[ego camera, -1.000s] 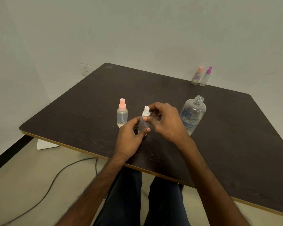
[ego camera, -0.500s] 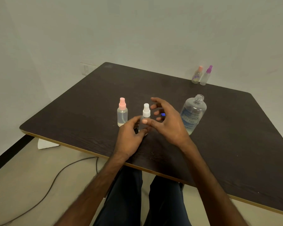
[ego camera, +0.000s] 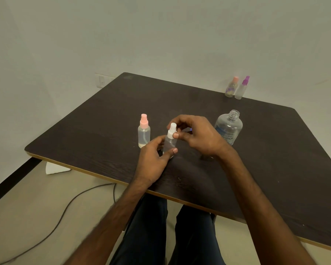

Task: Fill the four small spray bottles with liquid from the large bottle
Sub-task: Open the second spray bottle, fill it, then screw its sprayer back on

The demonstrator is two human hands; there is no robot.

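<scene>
A small clear spray bottle with a white top [ego camera: 170, 140] stands on the dark table [ego camera: 275, 159]. My left hand [ego camera: 153, 161] grips its body from the left. My right hand [ego camera: 197, 136] pinches its white spray head with thumb and fingers. A second small bottle with a pink top [ego camera: 144, 131] stands just left of them. The large clear bottle [ego camera: 229, 127], uncapped and with a blue-printed label, stands to the right behind my right hand. Two more small bottles, a pink-topped one [ego camera: 231, 87] and a purple-topped one [ego camera: 242, 88], stand at the far edge by the wall.
A small blue object [ego camera: 190, 129] shows between my right fingers. My legs [ego camera: 161, 236] are under the table's near edge. A cable [ego camera: 65, 207] runs across the floor on the left, near a white piece [ego camera: 54, 167] under the table.
Half a second ago my right hand had spread open off the white top; now its fingers are closed on the spray head again. The left hand has kept its hold on the bottle.
</scene>
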